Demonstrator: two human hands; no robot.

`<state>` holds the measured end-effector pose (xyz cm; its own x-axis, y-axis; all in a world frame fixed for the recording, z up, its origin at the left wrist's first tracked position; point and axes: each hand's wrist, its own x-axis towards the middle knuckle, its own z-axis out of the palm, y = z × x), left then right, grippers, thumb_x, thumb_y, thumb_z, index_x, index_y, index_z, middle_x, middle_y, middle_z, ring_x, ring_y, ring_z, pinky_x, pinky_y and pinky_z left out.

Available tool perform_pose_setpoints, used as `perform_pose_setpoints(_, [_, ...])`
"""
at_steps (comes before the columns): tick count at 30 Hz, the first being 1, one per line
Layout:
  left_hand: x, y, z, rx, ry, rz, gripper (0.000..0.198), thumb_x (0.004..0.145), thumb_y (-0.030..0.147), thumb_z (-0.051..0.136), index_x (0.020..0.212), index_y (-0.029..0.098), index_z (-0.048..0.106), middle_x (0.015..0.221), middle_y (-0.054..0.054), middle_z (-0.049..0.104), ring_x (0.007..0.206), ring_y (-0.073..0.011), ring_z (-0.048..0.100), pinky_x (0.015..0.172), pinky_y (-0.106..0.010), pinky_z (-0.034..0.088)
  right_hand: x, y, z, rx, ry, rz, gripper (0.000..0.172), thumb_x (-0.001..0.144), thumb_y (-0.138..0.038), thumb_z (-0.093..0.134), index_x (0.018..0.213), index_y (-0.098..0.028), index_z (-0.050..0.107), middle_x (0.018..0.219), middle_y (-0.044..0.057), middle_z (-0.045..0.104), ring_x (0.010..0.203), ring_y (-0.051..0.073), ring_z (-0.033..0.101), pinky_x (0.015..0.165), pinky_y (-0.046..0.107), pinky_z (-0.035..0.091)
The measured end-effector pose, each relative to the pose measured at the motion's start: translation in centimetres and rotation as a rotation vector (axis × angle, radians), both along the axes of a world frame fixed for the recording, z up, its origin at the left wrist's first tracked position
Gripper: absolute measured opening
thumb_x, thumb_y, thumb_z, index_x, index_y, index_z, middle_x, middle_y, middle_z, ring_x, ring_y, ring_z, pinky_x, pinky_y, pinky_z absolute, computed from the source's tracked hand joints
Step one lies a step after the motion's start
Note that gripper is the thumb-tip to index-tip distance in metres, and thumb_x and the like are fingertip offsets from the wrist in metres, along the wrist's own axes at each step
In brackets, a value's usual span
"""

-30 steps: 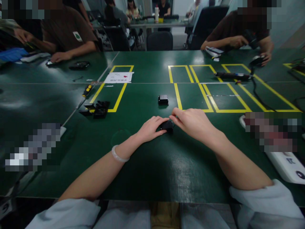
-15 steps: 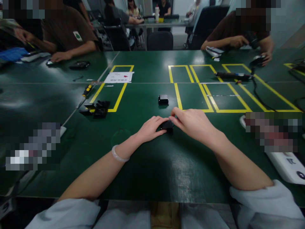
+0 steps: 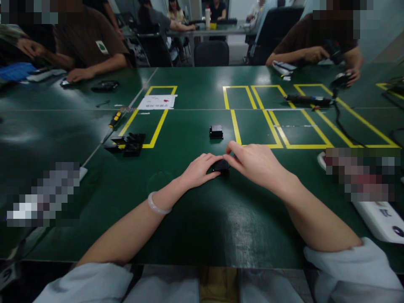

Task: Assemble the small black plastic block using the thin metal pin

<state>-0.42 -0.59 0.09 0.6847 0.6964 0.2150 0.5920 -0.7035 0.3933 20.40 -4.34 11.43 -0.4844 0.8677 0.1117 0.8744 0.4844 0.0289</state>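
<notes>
A small black part [image 3: 222, 167] rests on the green table in front of me, its exact kind unclear. My left hand [image 3: 202, 169] grips it from the left, thumb on the near side and fingers on the far side. At its upper right edge, the thumb and forefinger of my right hand [image 3: 249, 158] are pinched together, partly hiding the part; whatever sits between those fingertips is too small to make out. Just beyond my hands stands a small stack of black pieces [image 3: 216, 132] with a grey top.
More black parts [image 3: 128, 144] lie at the left, near a yellow-and-black screwdriver [image 3: 115, 120]. A paper sheet [image 3: 158, 102] lies beyond them. Yellow tape rectangles [image 3: 236, 128] mark the table [image 3: 189, 235]. White-edged devices flank me. Two people [image 3: 91, 42] work across the table.
</notes>
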Motion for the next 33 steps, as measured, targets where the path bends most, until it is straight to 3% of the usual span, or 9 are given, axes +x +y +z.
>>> perform_pose_setpoints(9, [0.00,-0.04,-0.02,0.004,0.001,0.000,0.050,0.095,0.044,0.053,0.139,0.022,0.044,0.121,-0.009,0.057,0.107,-0.0253,0.054,0.093,-0.039,0.046,0.02,-0.01,-0.17,0.010,0.028,0.027,0.026,0.095,-0.025,0.035,0.114,-0.020,0.051,0.085,0.005,0.073,0.069,0.018,0.065,0.052,0.027,0.022])
perform_pose_setpoints(16, [0.03,-0.09,0.10,-0.003,0.005,0.001,0.047,0.095,0.044,0.054,0.135,0.021,0.047,0.116,-0.009,0.058,0.104,-0.0248,0.054,0.091,-0.038,0.047,-0.15,-0.03,0.16,-0.032,-0.009,-0.017,0.033,0.100,-0.042,0.030,0.106,-0.021,0.055,0.078,0.005,0.071,0.068,0.020,0.066,0.053,0.028,0.021])
perform_pose_setpoints(25, [-0.05,-0.08,0.02,-0.005,0.008,0.007,0.048,0.095,0.044,0.053,0.138,0.022,0.045,0.120,-0.009,0.057,0.107,-0.0252,0.053,0.092,-0.039,0.046,-0.07,-0.08,0.13,-0.002,0.010,0.006,0.026,0.096,-0.026,0.033,0.110,-0.020,0.054,0.077,0.004,0.071,0.064,0.019,0.064,0.052,0.028,0.020])
perform_pose_setpoints(33, [-0.01,-0.09,0.19,-0.023,0.011,0.005,0.047,0.095,0.044,0.054,0.136,0.022,0.047,0.117,-0.009,0.058,0.105,-0.0253,0.054,0.092,-0.039,0.046,-0.17,-0.01,0.19,-0.022,-0.012,-0.016,0.034,0.100,-0.040,0.030,0.104,-0.021,0.057,0.078,0.005,0.072,0.066,0.020,0.065,0.054,0.028,0.022])
